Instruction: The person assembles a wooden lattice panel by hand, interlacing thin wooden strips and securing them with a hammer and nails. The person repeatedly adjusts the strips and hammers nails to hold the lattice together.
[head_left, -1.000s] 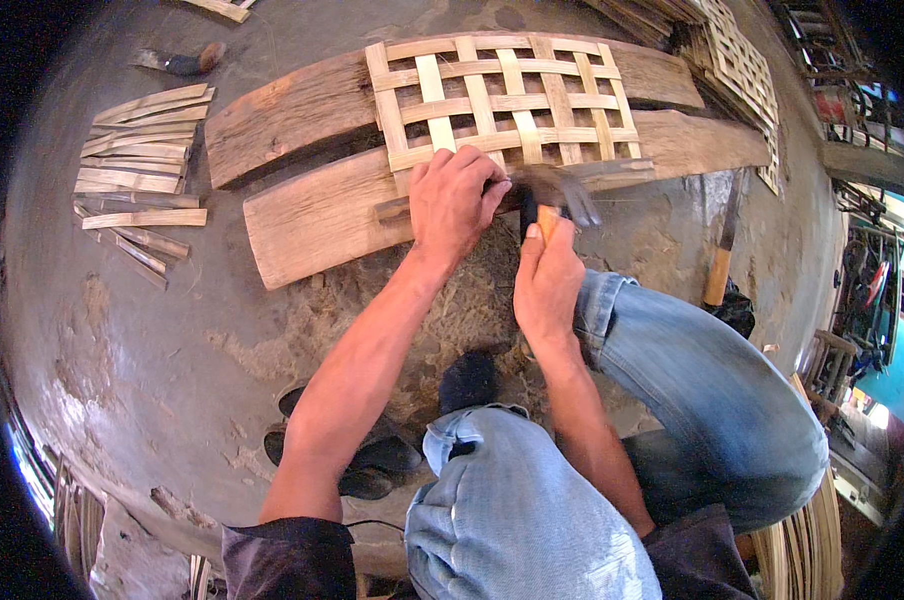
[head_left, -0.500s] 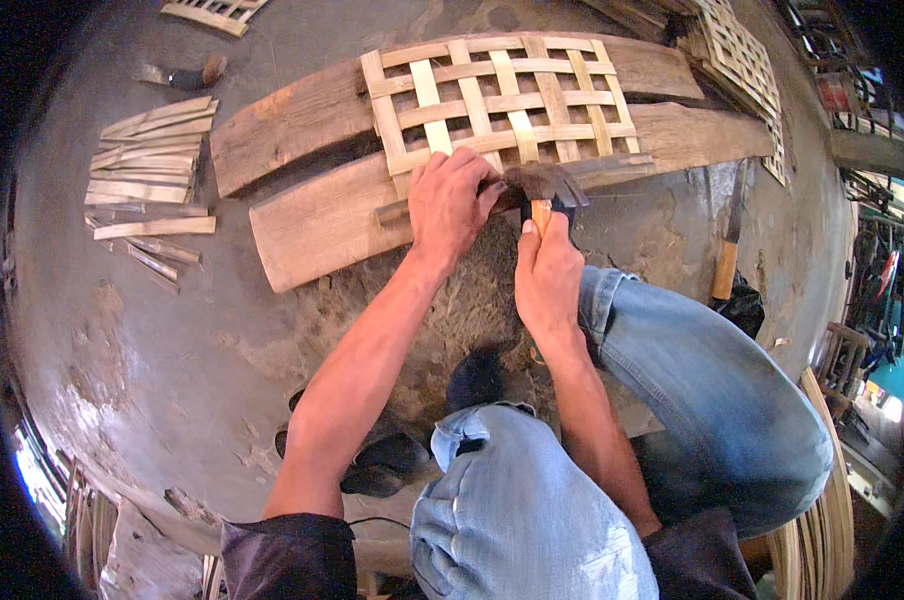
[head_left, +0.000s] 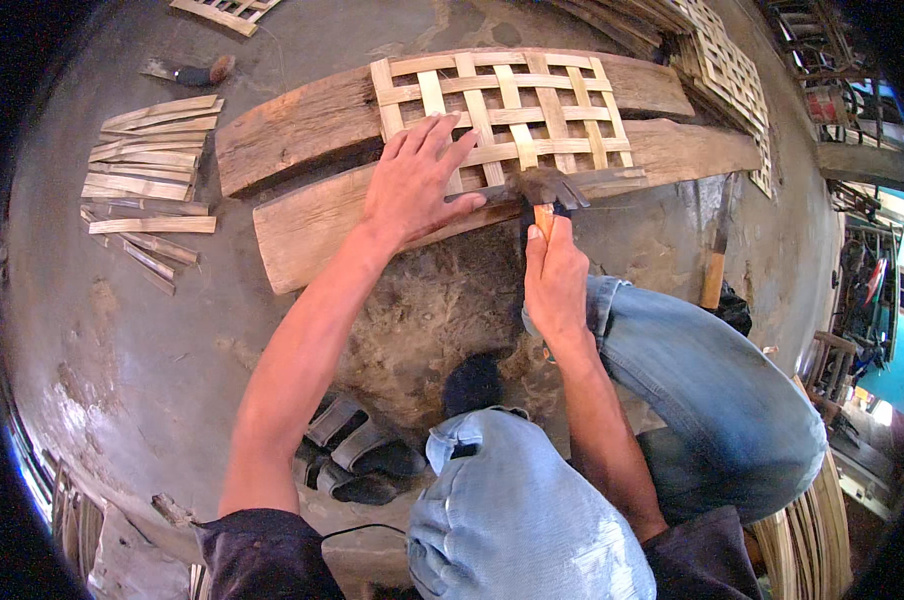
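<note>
A pale woven lattice of flat bamboo strips [head_left: 512, 117] lies across two thick wooden planks. My left hand [head_left: 415, 180] is open, its fingers spread over the lattice's near left corner. A narrow dark bar [head_left: 604, 181] runs along the lattice's near edge, partly hidden by my left hand. With my right hand [head_left: 558, 268] I grip a claw hammer [head_left: 543, 186] by its orange handle, close below the head. The hammer head is at the bar and the lattice's near edge; whether it touches them I cannot tell.
Loose bamboo strips [head_left: 147, 165] lie on the floor at left, below a short-handled tool [head_left: 194, 72]. More woven panels [head_left: 727, 75] are stacked at the far right. A wooden-handled blade [head_left: 713, 278] lies right of the planks. Sandals [head_left: 364, 448] sit near my knees.
My left hand has moved left and opened out, its fingers now spread on the lattice. My right hand still holds the hammer in nearly the same place.
</note>
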Demonstrator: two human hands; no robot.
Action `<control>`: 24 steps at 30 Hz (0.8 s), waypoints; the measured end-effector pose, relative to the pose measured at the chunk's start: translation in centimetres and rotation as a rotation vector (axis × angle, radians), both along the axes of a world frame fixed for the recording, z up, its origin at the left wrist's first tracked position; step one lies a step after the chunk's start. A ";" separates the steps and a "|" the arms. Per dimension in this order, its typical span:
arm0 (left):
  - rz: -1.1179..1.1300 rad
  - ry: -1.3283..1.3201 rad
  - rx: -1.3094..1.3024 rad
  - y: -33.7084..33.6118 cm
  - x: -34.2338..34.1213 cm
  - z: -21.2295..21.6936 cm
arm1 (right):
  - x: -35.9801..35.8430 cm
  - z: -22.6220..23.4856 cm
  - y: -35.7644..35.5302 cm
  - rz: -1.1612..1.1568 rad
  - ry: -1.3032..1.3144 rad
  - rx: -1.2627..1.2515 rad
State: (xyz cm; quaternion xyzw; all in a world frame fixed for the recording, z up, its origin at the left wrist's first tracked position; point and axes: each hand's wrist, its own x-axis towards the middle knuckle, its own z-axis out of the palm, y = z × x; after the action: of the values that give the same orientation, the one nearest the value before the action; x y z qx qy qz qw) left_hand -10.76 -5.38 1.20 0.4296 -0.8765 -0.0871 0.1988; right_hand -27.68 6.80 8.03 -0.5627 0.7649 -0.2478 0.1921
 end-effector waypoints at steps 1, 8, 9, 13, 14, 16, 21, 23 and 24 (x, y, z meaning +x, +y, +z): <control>0.000 -0.044 0.003 0.0 0.1 -0.5 | 0.2 0.5 -0.1 -0.003 0.001 0.002; -0.006 -0.113 0.037 -0.2 -0.4 -1.1 | 0.2 0.3 -0.4 -0.014 0.075 0.174; -0.005 -0.116 0.039 0.0 -0.4 -1.3 | 0.4 1.0 -0.4 -0.023 0.064 0.129; -0.003 -0.116 0.032 -0.1 0.2 -1.4 | 1.2 2.8 -0.5 0.007 0.066 -0.105; -0.004 -0.120 0.037 -0.2 0.2 -1.4 | 1.2 2.0 -0.5 0.039 0.087 -0.101; -0.013 -0.112 0.045 0.0 -0.2 -1.4 | 0.9 1.0 -0.8 -0.011 0.085 0.164; 0.003 -0.108 0.047 0.0 0.7 -1.1 | 1.2 2.8 0.0 0.000 0.095 -0.020; 0.002 -0.079 0.021 -0.1 0.0 -1.3 | 0.7 0.9 0.1 0.007 0.109 0.141; 0.006 -0.069 0.006 -0.3 0.0 -1.2 | 1.1 0.1 -0.7 0.029 0.112 0.096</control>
State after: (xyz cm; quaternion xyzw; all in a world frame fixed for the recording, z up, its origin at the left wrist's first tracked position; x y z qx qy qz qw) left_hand -10.80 -5.66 0.00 0.4353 -0.8815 -0.0741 0.1673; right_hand -26.60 6.08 8.08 -0.5770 0.7771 -0.1762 0.1791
